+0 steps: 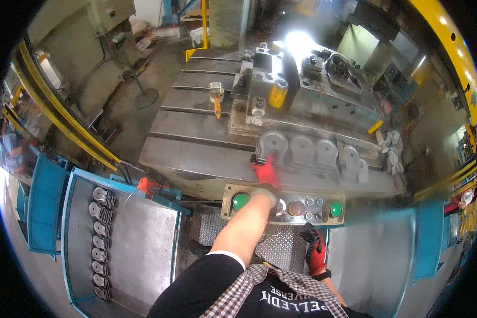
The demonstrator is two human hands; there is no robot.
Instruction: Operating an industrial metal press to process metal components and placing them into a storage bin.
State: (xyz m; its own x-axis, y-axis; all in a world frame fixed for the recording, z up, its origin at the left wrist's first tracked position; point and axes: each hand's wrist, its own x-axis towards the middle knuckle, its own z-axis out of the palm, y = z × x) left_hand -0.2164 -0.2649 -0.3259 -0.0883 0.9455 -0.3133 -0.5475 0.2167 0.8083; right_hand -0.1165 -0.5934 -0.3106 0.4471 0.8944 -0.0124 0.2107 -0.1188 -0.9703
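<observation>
My left hand [265,172], in a red glove with black fingers, reaches forward over the control panel to the press bed. Its fingers close on the near left edge of a round-ended metal plate [273,144] with a small centre hole, leftmost in a row. More rounded metal plates [302,149] lie to the right of it along the bed's front. My right hand [315,250], gloved the same way, hangs low by the panel's right side, fingers loosely apart and nothing seen in them. The control panel [280,207] carries green end buttons and smaller ones between.
A steel die block [323,100] sits on the slotted press bed [196,149], with a brush [217,106] in a jar to its left. At left, a blue-framed bin [143,238] holds stacked round plates [98,241]. Another metal table [371,259] stands right. Yellow guard rails [63,108] flank the press.
</observation>
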